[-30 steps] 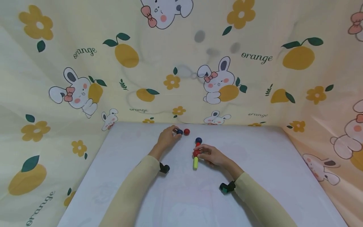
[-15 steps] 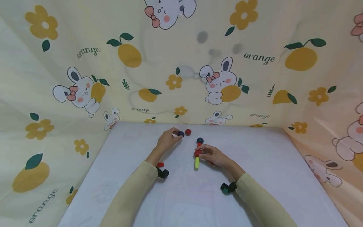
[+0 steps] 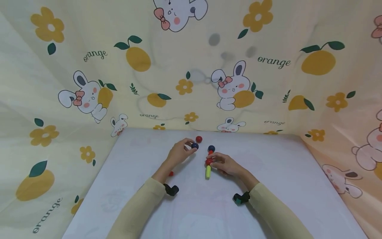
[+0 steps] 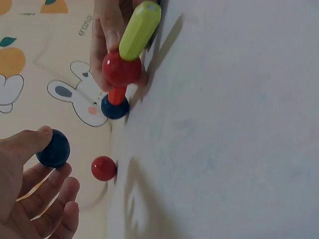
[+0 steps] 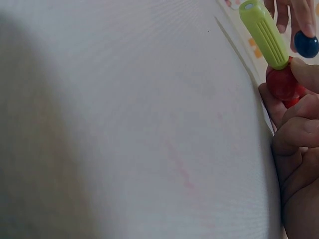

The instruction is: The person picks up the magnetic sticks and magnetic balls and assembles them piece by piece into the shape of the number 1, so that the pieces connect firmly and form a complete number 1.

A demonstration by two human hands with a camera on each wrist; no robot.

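My left hand (image 3: 180,152) pinches a dark blue ball (image 4: 53,149) between thumb and fingertips, above the table. My right hand (image 3: 228,165) grips a red ball (image 4: 121,68) that is part of a joined piece. From this ball a yellow-green ribbed rod (image 5: 264,34) sticks out toward the near side. On its far side a short red rod (image 4: 117,94) links it to another blue ball (image 3: 211,148). The held blue ball is a little left of this piece and apart from it.
A loose red ball (image 3: 199,139) lies at the back of the white table (image 3: 191,212). Beside my left wrist a small red piece (image 3: 171,173) is partly hidden. A printed curtain (image 3: 167,66) hangs behind the table.
My left hand has lifted the blue ball away from beside the loose red ball and brought it nearer and slightly right. My right hand keeps its grip on the joined piece.
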